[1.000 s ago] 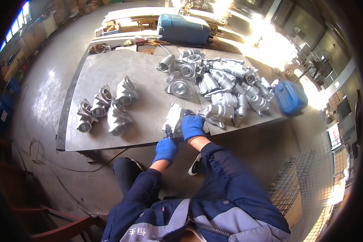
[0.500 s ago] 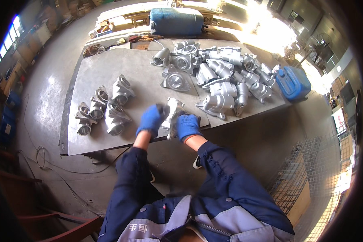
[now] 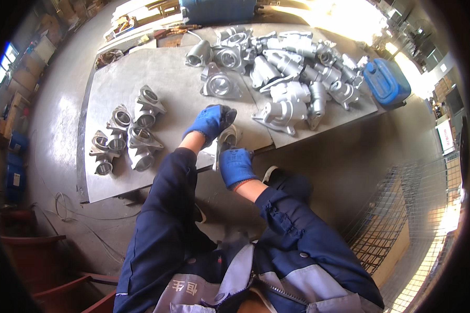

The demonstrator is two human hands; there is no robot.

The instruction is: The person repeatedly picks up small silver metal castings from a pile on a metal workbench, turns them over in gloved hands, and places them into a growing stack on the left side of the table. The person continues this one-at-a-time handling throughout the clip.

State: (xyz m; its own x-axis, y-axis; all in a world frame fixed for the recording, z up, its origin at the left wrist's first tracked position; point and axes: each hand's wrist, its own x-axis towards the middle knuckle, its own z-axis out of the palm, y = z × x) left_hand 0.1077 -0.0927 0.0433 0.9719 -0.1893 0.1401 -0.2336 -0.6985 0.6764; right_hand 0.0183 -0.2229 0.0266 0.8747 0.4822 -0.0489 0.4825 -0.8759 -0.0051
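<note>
casting [image 3: 228, 136] is at the front edge of the counter [image 3: 180, 88], between the two gloved grips; whether it rests on the top or is lifted a little cannot be told, since much of it is covered. the right grip [image 3: 237, 166] is closed on its near side, with the finger ends mostly hidden. the left grip [image 3: 210, 124] is curled at its far left side, and whether those fingers pinch it or only hover there cannot be told.

the casting looks like bare silvery metal, so it should be stiff and not give under a squeeze. it is probably rather heavy for its bulk, though two hands seem enough. its smooth curved walls may slip, more so if oily; a gloved hold should help. breakage seems unlikely, but thin rims and corners could scuff or be sharp. the rounded body is likely the best place to wrap a palm, with any flange serving as a stop against sliding or twisting; a pinch at one corner alone could let the weight swing.

similar pieces stand in a left group [image 3: 138, 147] and lie in a right heap [image 3: 284, 65], with one flanged piece [image 3: 219, 83] just left of the heap.
</note>
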